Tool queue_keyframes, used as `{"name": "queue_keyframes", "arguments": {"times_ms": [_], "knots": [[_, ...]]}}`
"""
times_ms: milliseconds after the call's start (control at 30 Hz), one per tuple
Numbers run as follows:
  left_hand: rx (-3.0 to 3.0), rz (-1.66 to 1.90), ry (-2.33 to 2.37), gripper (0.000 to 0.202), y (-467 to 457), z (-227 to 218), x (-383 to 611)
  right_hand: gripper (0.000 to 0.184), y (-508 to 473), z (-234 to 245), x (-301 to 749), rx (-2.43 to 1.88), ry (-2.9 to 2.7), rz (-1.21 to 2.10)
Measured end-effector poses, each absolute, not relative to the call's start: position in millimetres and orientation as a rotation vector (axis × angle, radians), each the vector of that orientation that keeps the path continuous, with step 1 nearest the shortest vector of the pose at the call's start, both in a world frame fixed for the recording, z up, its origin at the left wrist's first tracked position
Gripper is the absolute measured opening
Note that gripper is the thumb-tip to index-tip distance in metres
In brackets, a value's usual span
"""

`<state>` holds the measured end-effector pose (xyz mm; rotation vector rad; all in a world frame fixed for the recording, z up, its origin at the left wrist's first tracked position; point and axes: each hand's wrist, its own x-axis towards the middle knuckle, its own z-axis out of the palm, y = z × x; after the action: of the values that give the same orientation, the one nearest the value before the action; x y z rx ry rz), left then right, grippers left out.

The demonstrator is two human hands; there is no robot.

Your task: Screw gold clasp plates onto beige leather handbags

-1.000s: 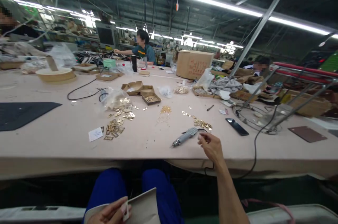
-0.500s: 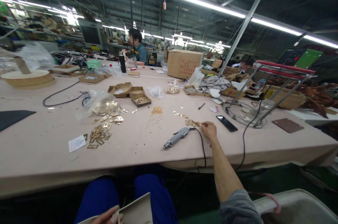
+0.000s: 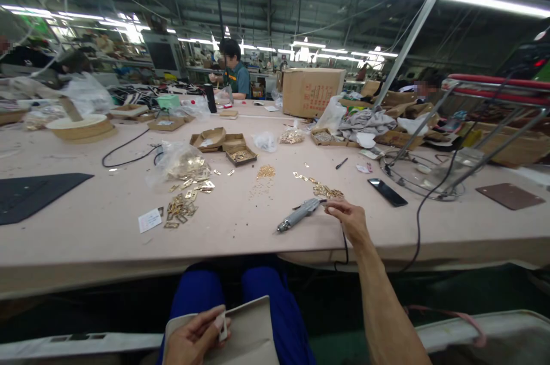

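My left hand (image 3: 195,337) is closed at the bottom, gripping a beige leather piece (image 3: 251,333) by a narrow pale tab between thumb and fingers. The piece rests over my blue-clad lap. Above the table, my right hand (image 3: 350,219) has thumb and fingers drawn together; whatever they pinch is too small to make out. Just left of it lies a grey electric screwdriver (image 3: 301,213) with a black cord. A small heap of gold metal fittings (image 3: 327,190) is right behind the fingertips, and a black phone (image 3: 387,191) lies to their right.
More gold buckle plates (image 3: 183,207) and a plastic bag of them (image 3: 184,161) lie left. Tiny gold parts (image 3: 265,171) sit mid-table. Beyond are small open boxes (image 3: 240,153), a carton (image 3: 311,93) and a co-worker (image 3: 236,73). A wire stand (image 3: 423,176) stands right.
My right hand has drawn back slightly from the gold fittings toward me. My left hand and the beige piece have come up further into view. The whole view has shifted.
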<state>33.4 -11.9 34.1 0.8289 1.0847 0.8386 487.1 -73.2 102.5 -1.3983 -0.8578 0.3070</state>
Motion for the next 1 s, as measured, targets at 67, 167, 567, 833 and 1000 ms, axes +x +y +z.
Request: {"name": "queue_keyframes", "arguments": {"times_ms": [67, 167, 567, 833, 1000], "knots": [[0.832, 0.785, 1.076, 0.05, -10, 35, 33, 0.027, -77, 97, 479, -1.44, -0.887, 0.286], [0.831, 0.746, 1.073, 0.05, -8, 35, 32, 0.028, -80, 89, 476, -1.506, -0.872, 0.218], [0.854, 0.743, 1.017, 0.053, -15, 24, 49, 0.019, -88, 87, 457, -1.727, -1.104, 0.176], [0.911, 0.735, 0.947, 0.053, -22, 32, 62, 0.026, -89, 84, 444, -1.829, -1.031, 0.164], [0.955, 0.762, 0.963, 0.054, -26, 27, 65, 0.024, -91, 100, 431, -1.848, -1.034, 0.155]]}}
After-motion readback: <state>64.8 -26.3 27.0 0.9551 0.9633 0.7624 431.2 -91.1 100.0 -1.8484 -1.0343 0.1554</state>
